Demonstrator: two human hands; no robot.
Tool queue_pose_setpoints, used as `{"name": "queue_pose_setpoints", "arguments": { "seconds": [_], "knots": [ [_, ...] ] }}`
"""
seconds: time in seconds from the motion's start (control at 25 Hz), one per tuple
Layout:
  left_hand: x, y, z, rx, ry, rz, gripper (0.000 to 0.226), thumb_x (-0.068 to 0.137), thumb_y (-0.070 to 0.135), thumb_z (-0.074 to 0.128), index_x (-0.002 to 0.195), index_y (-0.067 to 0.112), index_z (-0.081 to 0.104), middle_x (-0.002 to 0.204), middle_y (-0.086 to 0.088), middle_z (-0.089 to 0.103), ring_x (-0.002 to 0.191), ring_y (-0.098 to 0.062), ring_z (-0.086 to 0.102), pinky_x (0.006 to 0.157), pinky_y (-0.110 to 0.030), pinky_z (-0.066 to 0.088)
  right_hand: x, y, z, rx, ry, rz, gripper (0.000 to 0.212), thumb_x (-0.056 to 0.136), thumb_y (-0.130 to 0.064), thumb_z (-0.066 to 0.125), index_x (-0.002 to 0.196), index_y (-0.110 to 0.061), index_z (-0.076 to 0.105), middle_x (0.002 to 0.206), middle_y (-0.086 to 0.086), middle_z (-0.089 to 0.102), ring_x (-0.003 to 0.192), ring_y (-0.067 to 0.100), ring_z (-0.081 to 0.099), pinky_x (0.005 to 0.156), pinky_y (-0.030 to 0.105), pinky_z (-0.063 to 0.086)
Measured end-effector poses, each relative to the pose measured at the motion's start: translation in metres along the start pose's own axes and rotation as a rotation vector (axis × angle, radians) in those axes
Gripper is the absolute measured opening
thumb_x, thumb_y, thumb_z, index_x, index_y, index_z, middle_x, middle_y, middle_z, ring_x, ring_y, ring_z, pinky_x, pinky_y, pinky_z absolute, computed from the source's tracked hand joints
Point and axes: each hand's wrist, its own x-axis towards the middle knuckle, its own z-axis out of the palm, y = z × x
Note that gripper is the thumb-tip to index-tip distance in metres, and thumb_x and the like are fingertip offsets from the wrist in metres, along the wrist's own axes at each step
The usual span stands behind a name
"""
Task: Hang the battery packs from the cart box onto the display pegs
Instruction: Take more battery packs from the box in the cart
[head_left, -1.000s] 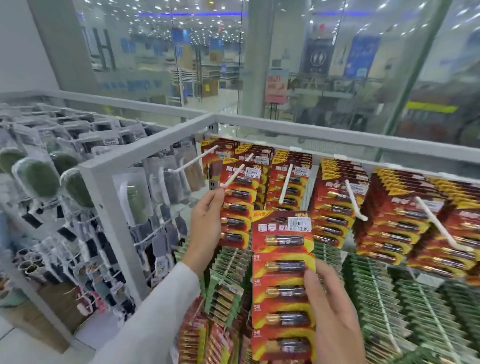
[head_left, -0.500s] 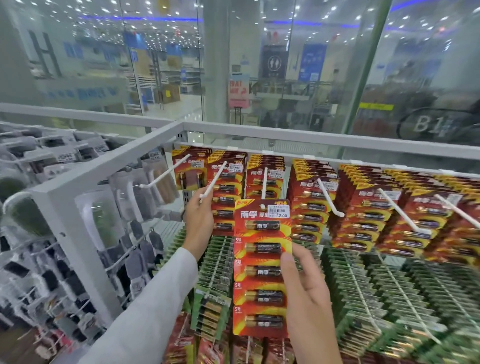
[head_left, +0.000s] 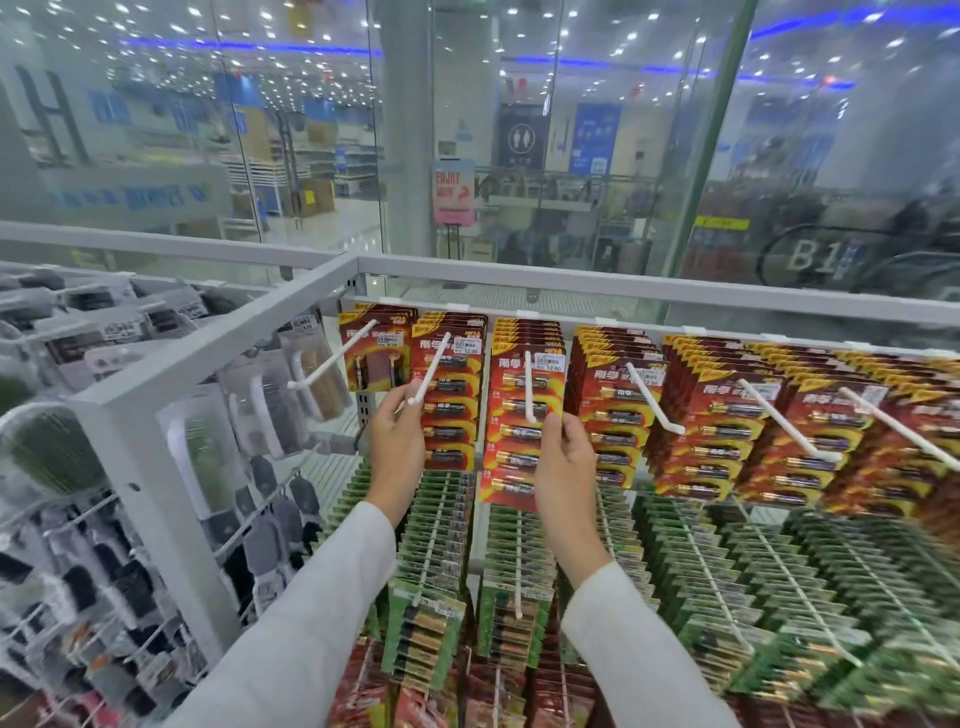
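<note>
Hanging step: right hand (head_left: 563, 467) pinches battery pack (head_left: 511, 431) edge, pack looks threaded on peg (head_left: 528, 384); left hand (head_left: 395, 441) pinches left peg (head_left: 434, 366) tip. Next: push pack back, release.

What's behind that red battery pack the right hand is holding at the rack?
More of the same red packs, stacked on the same white peg. Only their top edges show above the front pack the right hand holds; everything lower is covered.

One head-worn wide-angle camera looks forward and down, close on the display pegs (head_left: 528, 387).
</note>
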Motion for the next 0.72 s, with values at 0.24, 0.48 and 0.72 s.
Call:
{"name": "queue_pose_setpoints", "arguments": {
  "seconds": [0.24,0.48,0.72],
  "knots": [
    [-0.004,-0.004,-0.014,0.107,-0.009,0.047,0.030,0.097,0.060,0.059,0.110,0.033,0.068,0.105,-0.008,0.076,0.091,-0.020,0.072,0.077,-0.033,0.060,0.016,0.021,0.002,-0.048,0.104,-0.012,0.037,0.105,-0.047,0.046,0.119,-0.019,0.065,0.103,-0.005,0.069,0.090,0.008,0.063,0.073,0.026,0.050],
    [-0.053,-0.010,-0.047,0.169,0.004,0.114,0.019,0.105,0.034,0.060,0.123,0.030,0.065,0.120,0.017,0.069,0.114,-0.003,0.065,0.102,-0.035,0.053,-0.036,0.038,-0.037,-0.017,0.137,0.088,0.020,0.105,-0.037,0.054,0.120,-0.031,0.067,0.118,-0.020,0.067,0.102,-0.016,0.059,0.086,0.008,0.047],
    [-0.150,-0.040,-0.054,0.106,-0.111,-0.051,0.016,0.104,0.025,0.060,0.117,0.025,0.069,0.114,0.006,0.076,0.105,-0.018,0.072,0.092,-0.041,0.056,-0.127,0.078,-0.136,-0.042,0.348,0.230,0.015,0.100,-0.036,0.061,0.106,-0.034,0.075,0.114,-0.015,0.074,0.114,0.005,0.066,0.103,0.038,0.049]
  ]
}}
